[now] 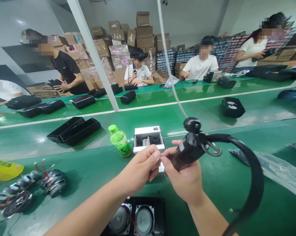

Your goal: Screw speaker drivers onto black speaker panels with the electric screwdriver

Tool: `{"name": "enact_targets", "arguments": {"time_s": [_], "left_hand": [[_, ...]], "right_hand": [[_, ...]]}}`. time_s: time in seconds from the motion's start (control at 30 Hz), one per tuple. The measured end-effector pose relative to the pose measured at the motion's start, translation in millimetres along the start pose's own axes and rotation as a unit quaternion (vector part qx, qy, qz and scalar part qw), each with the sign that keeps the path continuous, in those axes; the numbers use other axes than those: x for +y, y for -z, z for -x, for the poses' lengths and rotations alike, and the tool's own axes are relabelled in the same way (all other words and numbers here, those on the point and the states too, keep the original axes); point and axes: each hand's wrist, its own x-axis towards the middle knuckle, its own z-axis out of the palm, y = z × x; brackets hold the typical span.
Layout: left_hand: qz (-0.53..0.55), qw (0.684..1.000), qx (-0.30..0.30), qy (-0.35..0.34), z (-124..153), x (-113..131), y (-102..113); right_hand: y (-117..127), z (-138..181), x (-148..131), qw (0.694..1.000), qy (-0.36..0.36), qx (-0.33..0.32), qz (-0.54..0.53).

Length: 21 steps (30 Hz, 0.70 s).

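My right hand (187, 183) is wrapped around a black electric screwdriver (190, 149), its body tilted with the ringed end up and to the right. A thick black cord loops from that end down the right side. My left hand (143, 165) is closed in a pinch, its fingertips meeting my right fingertips; anything between them is too small to make out. Just beyond my hands stands a small silver-white device with an open top (148, 132), partly covered by them. Below my wrists lies a black speaker box (161, 216) with two round speakers (144, 220) in it.
A green drink bottle (120, 141) stands left of the device. Stacked loose speakers (53, 183) and a yellow pouch (6, 168) lie at left. Black casings (74, 131) sit farther back. Plastic film (278, 170) lies right. Several people work across the line.
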Motion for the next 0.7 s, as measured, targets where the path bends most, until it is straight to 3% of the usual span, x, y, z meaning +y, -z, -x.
{"name": "enact_targets", "arguments": {"time_s": [0.23, 0.37, 0.43, 0.53, 0.6, 0.7], "left_hand": [[-0.056, 0.997, -0.037, 0.035, 2, 8, 6], [-0.157, 0.987, 0.022, 0.021, -1, 18, 18], [-0.239, 0.966, 0.097, -0.006, -6, 23, 30], [-0.362, 0.911, 0.194, -0.041, -18, 27, 46], [-0.420, 0.877, 0.225, -0.059, -22, 25, 50], [-0.464, 0.848, 0.237, -0.099, -17, 17, 38]], "right_hand": [[5, -4, 0, 0.999, -0.017, -0.025, -0.033], [6, -6, 1, 0.998, -0.025, -0.029, -0.039], [5, -6, -1, 0.999, -0.027, -0.017, -0.044], [4, -7, -3, 0.998, -0.031, 0.001, -0.050], [5, -7, -2, 0.998, -0.034, 0.008, -0.051], [6, -7, 1, 0.998, -0.039, 0.011, -0.056]]}}
